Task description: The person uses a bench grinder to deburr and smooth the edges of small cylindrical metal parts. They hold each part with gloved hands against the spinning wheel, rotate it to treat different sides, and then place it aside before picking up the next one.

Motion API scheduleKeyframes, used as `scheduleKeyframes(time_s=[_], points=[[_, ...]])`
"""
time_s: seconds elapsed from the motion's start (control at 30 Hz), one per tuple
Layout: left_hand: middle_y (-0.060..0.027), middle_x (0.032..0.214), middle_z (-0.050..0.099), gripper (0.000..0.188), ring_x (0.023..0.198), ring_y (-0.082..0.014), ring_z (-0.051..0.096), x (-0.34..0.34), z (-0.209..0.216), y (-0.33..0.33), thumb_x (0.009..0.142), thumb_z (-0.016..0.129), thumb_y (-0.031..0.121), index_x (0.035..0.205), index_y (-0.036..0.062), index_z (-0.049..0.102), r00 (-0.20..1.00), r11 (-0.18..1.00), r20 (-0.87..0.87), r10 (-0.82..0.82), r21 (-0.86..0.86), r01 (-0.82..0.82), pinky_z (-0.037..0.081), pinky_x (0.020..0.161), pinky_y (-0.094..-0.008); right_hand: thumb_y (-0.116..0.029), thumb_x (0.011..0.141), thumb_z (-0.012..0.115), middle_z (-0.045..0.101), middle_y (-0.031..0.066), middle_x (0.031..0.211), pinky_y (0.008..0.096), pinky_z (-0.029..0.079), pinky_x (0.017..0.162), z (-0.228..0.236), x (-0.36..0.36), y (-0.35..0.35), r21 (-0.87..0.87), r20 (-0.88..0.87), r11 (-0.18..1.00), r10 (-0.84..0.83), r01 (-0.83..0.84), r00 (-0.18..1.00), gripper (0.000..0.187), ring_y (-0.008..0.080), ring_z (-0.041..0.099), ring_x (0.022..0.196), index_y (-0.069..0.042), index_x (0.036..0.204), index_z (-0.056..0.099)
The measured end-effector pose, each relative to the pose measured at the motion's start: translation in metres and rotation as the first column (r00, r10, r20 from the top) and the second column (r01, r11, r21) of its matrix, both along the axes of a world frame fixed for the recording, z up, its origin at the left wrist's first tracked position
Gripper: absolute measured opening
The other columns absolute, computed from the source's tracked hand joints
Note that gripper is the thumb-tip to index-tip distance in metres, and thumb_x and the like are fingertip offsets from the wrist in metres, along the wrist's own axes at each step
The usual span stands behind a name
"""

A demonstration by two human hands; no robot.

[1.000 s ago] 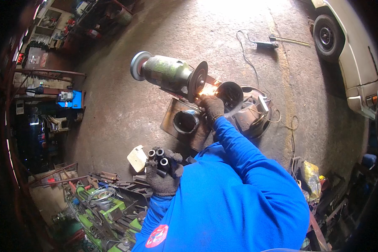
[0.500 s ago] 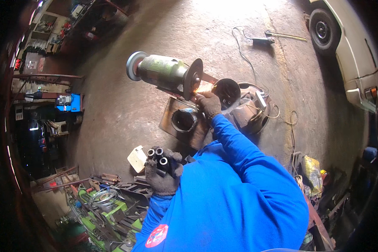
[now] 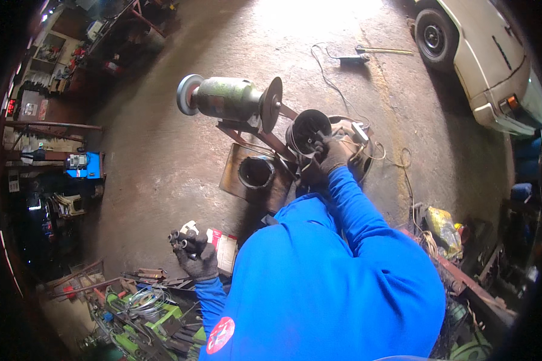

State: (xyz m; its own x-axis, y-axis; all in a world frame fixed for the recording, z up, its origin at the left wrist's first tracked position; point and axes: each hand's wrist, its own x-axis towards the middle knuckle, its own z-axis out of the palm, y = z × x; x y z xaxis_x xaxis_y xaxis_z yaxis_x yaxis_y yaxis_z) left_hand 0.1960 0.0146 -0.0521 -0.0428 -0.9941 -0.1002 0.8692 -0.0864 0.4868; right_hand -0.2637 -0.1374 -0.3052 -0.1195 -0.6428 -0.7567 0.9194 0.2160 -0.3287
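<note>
My left hand (image 3: 200, 263), in a dark glove, is closed around several short metal tubes (image 3: 185, 240), their open ends pointing up and away. My right hand (image 3: 334, 155), gloved too, is at the near rim of a dark round metal container (image 3: 307, 129). Its fingers are drawn together at the opening; what they hold, if anything, I cannot make out. Beyond and to the left stands a green bench grinder (image 3: 226, 97), with a pale wheel (image 3: 188, 94) on its left end and a thin dark disc (image 3: 271, 104) on its right.
Below the grinder a metal plate carries a short wide pipe (image 3: 256, 172). A white and red carton (image 3: 223, 248) lies beside my left hand. Green metal parts (image 3: 156, 325) and coiled wire crowd the lower left. An angle grinder (image 3: 354, 59) with its cord lies ahead, near a parked vehicle (image 3: 494, 72).
My right hand has left the disc and moved right to the container; the sparks have gone. My left hand, with the tubes, has shifted left and slightly down, showing more of the carton.
</note>
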Motion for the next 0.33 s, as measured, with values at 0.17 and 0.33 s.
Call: scheduleKeyframes(time_s=[0.17, 0.33], points=[[-0.0071, 0.13, 0.071, 0.056, 0.095, -0.0208, 0.059, 0.126, -0.114, 0.084, 0.112, 0.059, 0.058, 0.15, 0.0171, 0.064, 0.951, 0.98, -0.285, -0.121, 0.12, 0.16, 0.057, 0.075, -0.0398, -0.013, 0.104, 0.06, 0.077, 0.0079, 0.106, 0.034, 0.059, 0.071, -0.112, -0.059, 0.051, -0.221, -0.843, 0.974, -0.164, -0.053, 0.512, 0.03, 0.0205, 0.071, 0.085, -0.009, 0.13, 0.072], [-0.0073, 0.132, 0.07, 0.046, 0.096, -0.019, 0.062, 0.168, -0.138, 0.155, 0.107, 0.074, 0.042, 0.15, 0.029, 0.067, 0.917, 0.986, -0.378, -0.124, 0.055, 0.156, 0.052, 0.052, -0.0279, -0.01, 0.106, 0.061, 0.078, 0.0103, 0.115, 0.036, 0.063, 0.086, -0.008, -0.042, 0.065, -0.234, -0.358, 0.926, -0.365, 0.295, 0.86, 0.026, 0.0224, 0.075, 0.1, -0.005, 0.129, 0.073]])
